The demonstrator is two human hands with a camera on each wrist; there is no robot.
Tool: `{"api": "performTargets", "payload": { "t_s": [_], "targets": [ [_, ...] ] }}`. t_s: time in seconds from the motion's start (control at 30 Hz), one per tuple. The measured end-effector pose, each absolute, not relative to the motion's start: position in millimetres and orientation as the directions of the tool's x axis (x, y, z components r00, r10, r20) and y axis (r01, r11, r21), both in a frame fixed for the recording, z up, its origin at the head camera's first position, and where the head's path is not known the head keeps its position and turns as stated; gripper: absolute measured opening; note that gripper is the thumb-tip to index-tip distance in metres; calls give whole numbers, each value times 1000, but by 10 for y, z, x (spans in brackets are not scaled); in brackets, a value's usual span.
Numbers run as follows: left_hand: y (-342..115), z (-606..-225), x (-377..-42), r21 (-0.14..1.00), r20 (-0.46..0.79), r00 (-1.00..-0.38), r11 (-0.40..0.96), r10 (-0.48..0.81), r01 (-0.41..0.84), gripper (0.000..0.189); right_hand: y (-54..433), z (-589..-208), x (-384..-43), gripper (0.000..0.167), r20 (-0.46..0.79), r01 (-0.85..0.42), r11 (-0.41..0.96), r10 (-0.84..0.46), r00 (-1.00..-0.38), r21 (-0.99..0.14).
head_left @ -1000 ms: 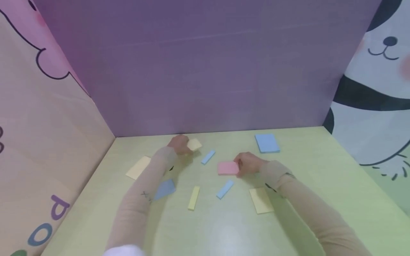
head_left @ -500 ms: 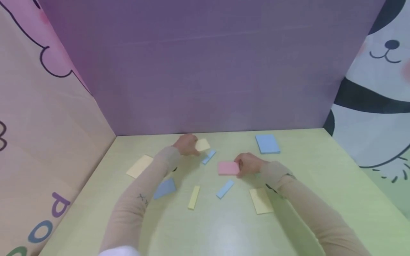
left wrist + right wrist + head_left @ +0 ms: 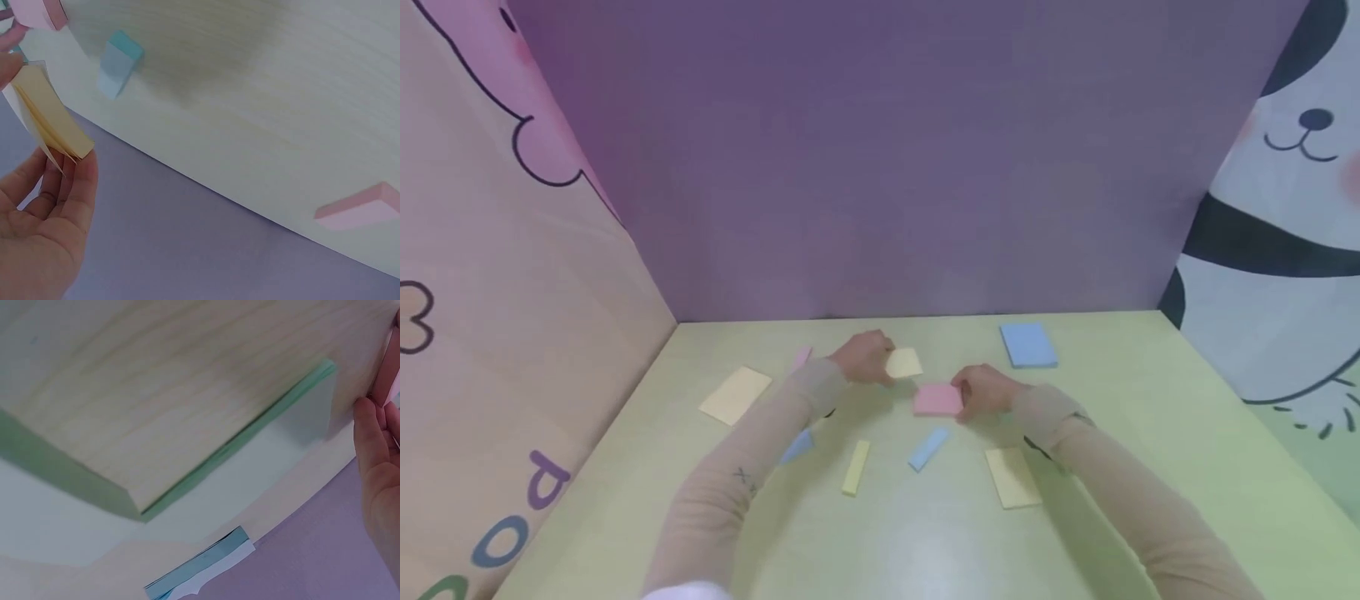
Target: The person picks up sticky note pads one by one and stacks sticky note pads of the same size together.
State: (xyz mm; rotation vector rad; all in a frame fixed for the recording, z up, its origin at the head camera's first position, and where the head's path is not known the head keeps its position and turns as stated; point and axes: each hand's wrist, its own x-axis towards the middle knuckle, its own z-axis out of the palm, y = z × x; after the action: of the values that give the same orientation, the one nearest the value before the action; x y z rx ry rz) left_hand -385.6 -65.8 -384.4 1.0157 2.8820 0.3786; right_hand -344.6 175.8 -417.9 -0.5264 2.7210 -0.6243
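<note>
Carried rightward by the left hand (image 3: 863, 357), the cream pad (image 3: 904, 363) has come close to the pink pad (image 3: 936, 400). The far blue strip (image 3: 120, 64), which showed beside the cream pad half a second ago, is now covered in the head view, and the pink strip (image 3: 802, 357) has come out behind the left sleeve (image 3: 775, 433). The right hand (image 3: 987, 390) has hardly moved.

Both hands pinch. The left holds the cream pad by opposite edges between thumb and fingertips; the pad sticks out to the right of the hand, over the table (image 3: 1120, 392), and its leaves part along one side. The right holds the pink pad by its right end, most of it lying left of the fingers.

The cream pad points toward the right hand and looks nearly square from the head, so its long axis cannot be told there. The pink pad's long axis runs left to right, its free end pointing left, just below the cream pad; whether it touches the table cannot be told.

Nearer the person lie the yellow strip (image 3: 856, 468), the near blue strip (image 3: 928, 449), both slanting, and the yellow pad (image 3: 1013, 477).
</note>
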Motion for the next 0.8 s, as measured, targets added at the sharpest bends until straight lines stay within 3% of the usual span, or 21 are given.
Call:
{"api": "performTargets", "payload": {
  "t_s": [0.2, 0.8],
  "targets": [
    [-459, -3961, -3840, 278, -5, -752, 723, 660, 632, 50, 1871, -4246, -3458, 59, -170, -310, 846, -414, -894, -433],
    [-224, -4023, -3726, 294, -85, -770, 755, 632, 587, 53, 1907, -4232, -3438, 58, -185, -265, 841, -388, -903, -472]
  ]
}}
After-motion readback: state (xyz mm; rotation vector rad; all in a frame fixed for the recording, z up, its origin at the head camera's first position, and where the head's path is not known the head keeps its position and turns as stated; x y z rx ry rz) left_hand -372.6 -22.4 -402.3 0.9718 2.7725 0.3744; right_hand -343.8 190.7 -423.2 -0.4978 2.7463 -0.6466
